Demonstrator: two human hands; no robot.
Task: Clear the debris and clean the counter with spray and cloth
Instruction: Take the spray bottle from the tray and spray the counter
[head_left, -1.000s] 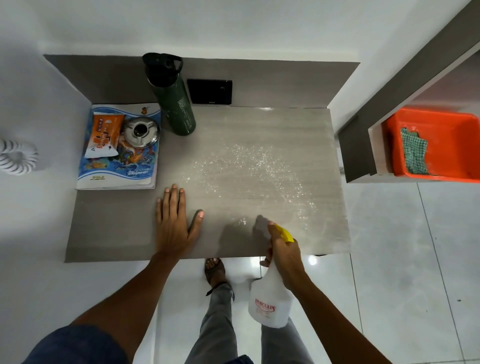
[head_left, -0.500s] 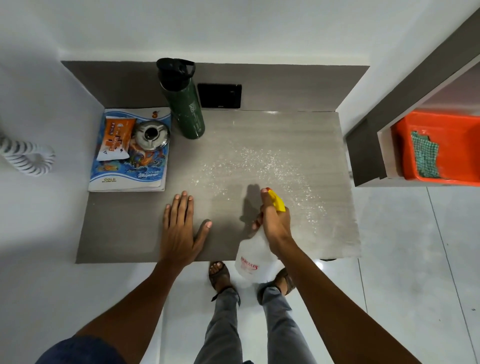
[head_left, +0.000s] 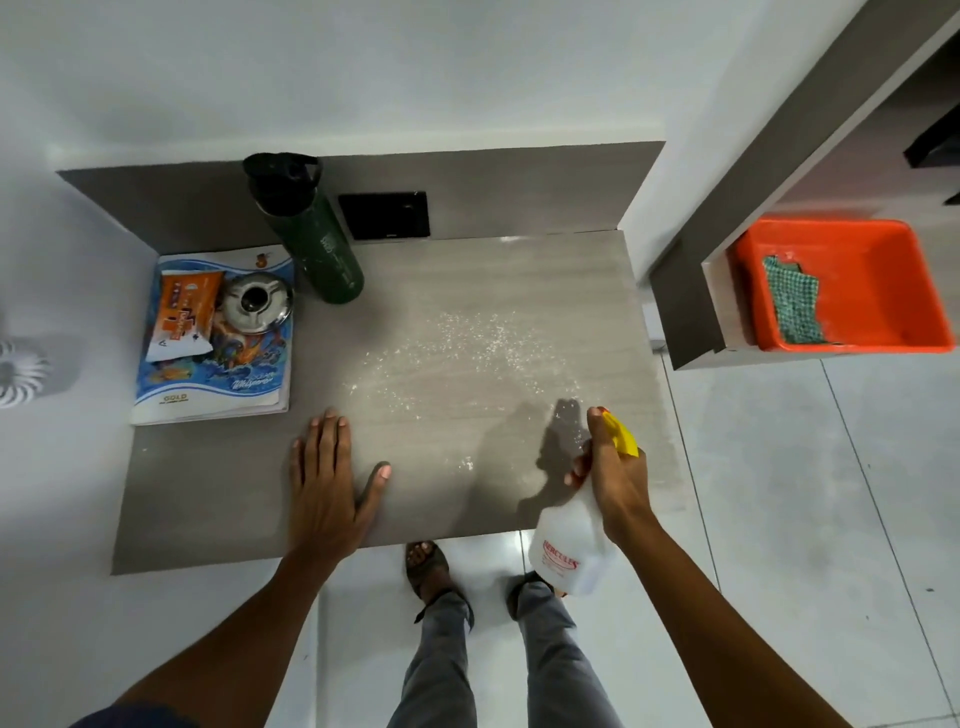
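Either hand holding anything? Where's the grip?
Right hand grips the white plastic spray bottle at its neck, below the yellow nozzle. Left hand lies flat, holding nothing.

A white spray bottle (head_left: 569, 548) with a yellow top tilts over the grey worktop's (head_left: 208, 493) front edge. White crumbs (head_left: 467, 348) lie scattered in the middle. A green cloth (head_left: 792, 301) sits in an orange tub (head_left: 883, 291).

Place: a home, most likely a bedroom or study corner.
Surface: a small grey wood-grain counter (head_left: 218, 488) set into a white-walled nook.
Far left: a blue illustrated notebook (head_left: 218, 374), a dark green water bottle (head_left: 327, 249).
Far wall: a black socket plate (head_left: 384, 214).
Right: an orange plastic tub (head_left: 872, 291) on a shelf.
Floor: glossy white tiles (head_left: 805, 493).
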